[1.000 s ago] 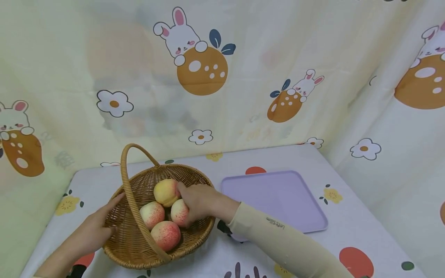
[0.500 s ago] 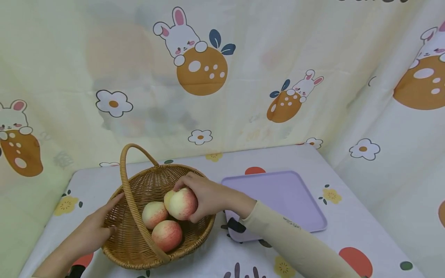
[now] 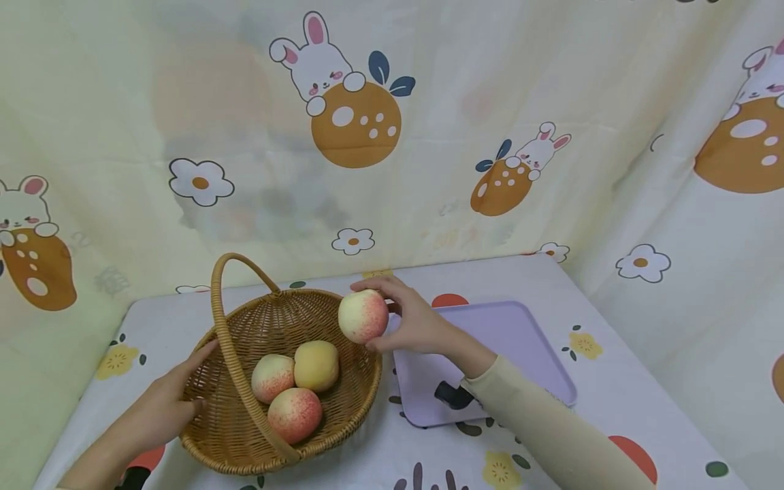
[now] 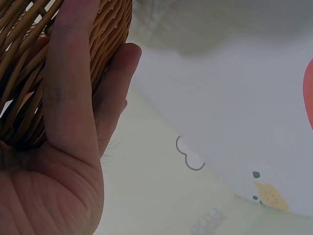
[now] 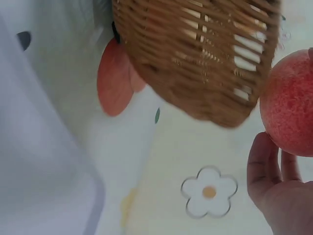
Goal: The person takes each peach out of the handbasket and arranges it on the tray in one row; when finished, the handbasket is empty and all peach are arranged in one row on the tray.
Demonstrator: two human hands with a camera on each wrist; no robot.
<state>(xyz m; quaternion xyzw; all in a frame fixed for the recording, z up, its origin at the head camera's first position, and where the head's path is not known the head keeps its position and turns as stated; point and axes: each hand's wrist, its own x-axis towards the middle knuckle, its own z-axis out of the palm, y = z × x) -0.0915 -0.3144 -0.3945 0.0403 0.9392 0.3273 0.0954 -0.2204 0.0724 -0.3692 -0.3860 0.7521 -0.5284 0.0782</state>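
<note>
A pale peach with a red blush (image 3: 363, 316) is in my right hand (image 3: 416, 323), gripped between thumb and fingers above the right rim of the wicker basket. The right wrist view shows the peach's red side (image 5: 291, 105) with the fingertips against it. My left hand (image 3: 162, 408) holds the left rim of the wicker basket (image 3: 220, 435), and its fingers lie along the woven wall in the left wrist view. Inside the basket sit a blushed peach (image 3: 272, 378), a yellow peach (image 3: 316, 366) and a redder peach (image 3: 295, 415), close together.
A lilac tray (image 3: 514, 340) lies right of the basket, partly covered by my right forearm. The basket's tall handle (image 3: 222, 306) arches over its left half. A printed cloth (image 3: 588, 435) covers the table, and a bunny-patterned curtain (image 3: 245, 102) hangs behind and at both sides.
My right hand has lifted one peach out from among the others and carried it up and right to the rim. The yellow peach has shifted down and right. The left hand stays put.
</note>
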